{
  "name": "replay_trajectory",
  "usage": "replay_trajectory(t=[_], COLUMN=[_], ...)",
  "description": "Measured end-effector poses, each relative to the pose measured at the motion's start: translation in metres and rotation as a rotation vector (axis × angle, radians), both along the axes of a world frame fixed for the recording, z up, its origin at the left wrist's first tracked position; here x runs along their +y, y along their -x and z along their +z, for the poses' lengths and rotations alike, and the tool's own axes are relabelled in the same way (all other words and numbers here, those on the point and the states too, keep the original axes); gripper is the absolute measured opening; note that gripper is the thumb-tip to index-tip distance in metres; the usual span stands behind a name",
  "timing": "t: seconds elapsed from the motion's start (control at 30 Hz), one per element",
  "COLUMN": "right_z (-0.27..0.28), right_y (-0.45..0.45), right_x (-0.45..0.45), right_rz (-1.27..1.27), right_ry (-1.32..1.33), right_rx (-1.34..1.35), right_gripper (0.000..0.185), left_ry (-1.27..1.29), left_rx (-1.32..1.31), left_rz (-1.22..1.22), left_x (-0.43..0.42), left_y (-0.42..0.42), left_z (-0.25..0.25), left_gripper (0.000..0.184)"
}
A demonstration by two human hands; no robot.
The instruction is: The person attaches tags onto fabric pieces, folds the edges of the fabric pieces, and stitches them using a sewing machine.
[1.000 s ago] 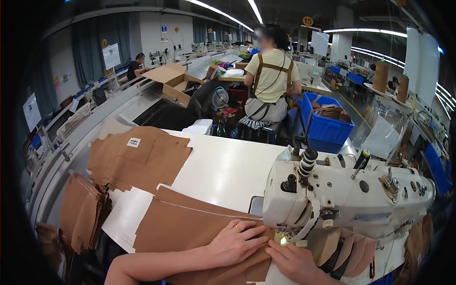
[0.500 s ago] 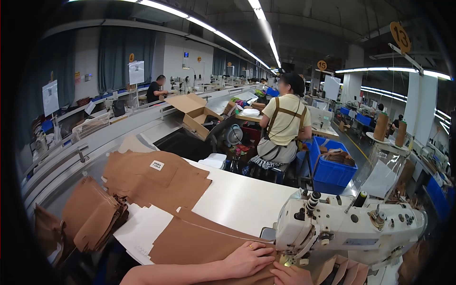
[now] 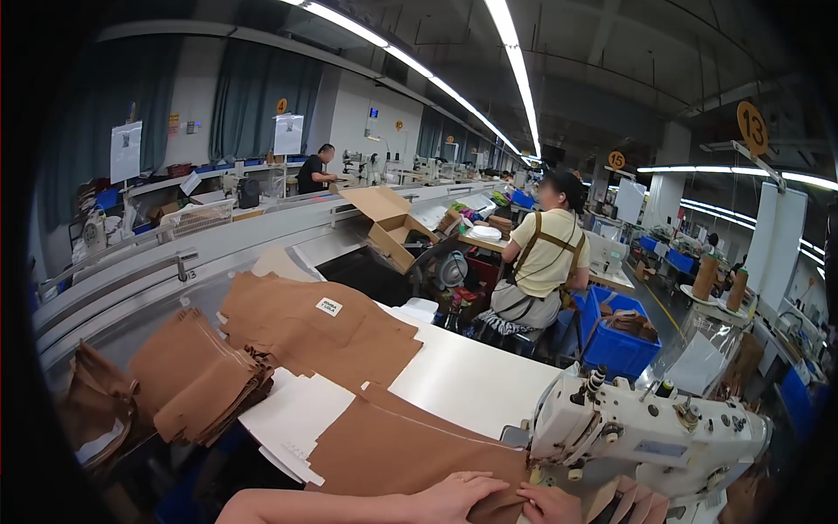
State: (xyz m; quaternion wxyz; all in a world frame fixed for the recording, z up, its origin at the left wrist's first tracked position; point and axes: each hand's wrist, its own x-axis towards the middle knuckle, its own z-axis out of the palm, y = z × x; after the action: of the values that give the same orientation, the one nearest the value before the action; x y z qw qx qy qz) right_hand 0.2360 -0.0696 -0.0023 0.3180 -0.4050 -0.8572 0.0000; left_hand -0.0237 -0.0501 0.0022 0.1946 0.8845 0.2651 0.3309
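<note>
A white sewing machine (image 3: 650,437) stands on the white table at the lower right. Brown fabric (image 3: 401,445) with a pale line along its upper edge runs up to the machine's needle area. My left hand (image 3: 458,498) lies on this fabric just left of the needle, palm down. Close beside it, my right hand (image 3: 548,504) pinches the fabric's edge with its fingertips; the lower parts of both hands are cut off by the frame. Another brown panel (image 3: 305,327), with a white label (image 3: 329,306), lies flat farther back on the table.
Stacked brown pieces (image 3: 196,375) hang at the table's left edge. White sheets (image 3: 301,415) lie under the fabric. Beyond the table sit a co-worker (image 3: 546,262), an open cardboard box (image 3: 397,236) and a blue crate (image 3: 615,349). Thread cones (image 3: 705,278) stand at the right.
The camera view has tilted up and turned left, so the table, machine and hands appear lower and farther right. Both hands remain on the fabric by the needle.
</note>
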Motion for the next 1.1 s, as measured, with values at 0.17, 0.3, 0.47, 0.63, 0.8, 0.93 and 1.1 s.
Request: replay_trajectory(t=[0.17,0.3,0.47,0.63,0.8,0.93,1.1], right_z=[0.007,0.010,0.013,-0.002,-0.011,0.001,0.001], right_y=[0.004,0.013,0.018,0.011,0.003,0.013,0.021], right_x=[-0.005,-0.024,-0.036,-0.029,-0.026,-0.038,-0.054], right_rz=[-0.006,-0.052,-0.010,0.075,0.083,0.169,0.120], right_ry=[0.031,-0.025,-0.054,-0.065,-0.065,0.043,0.111], right_rx=[-0.009,-0.093,-0.051,-0.008,-0.086,-0.095,-0.047], right_gripper=[0.032,0.037,0.037,0.030,0.029,0.033,0.039], left_ry=[0.340,0.332,0.190,0.142,0.009,-0.233,-0.311], left_rx=[-0.106,-0.138,-0.141,-0.140,0.007,0.138,0.199], left_rz=[0.095,0.124,0.104,0.070,-0.022,-0.090,0.105], left_x=[-0.010,-0.009,0.003,0.001,-0.010,-0.027,-0.038], left_y=[0.023,0.029,0.027,0.027,0.030,0.030,0.019], left_z=[-0.026,-0.030,-0.034,-0.029,-0.006,0.008,-0.034], left_gripper=[0.063,0.030,0.027,0.026,0.038,0.058,0.051])
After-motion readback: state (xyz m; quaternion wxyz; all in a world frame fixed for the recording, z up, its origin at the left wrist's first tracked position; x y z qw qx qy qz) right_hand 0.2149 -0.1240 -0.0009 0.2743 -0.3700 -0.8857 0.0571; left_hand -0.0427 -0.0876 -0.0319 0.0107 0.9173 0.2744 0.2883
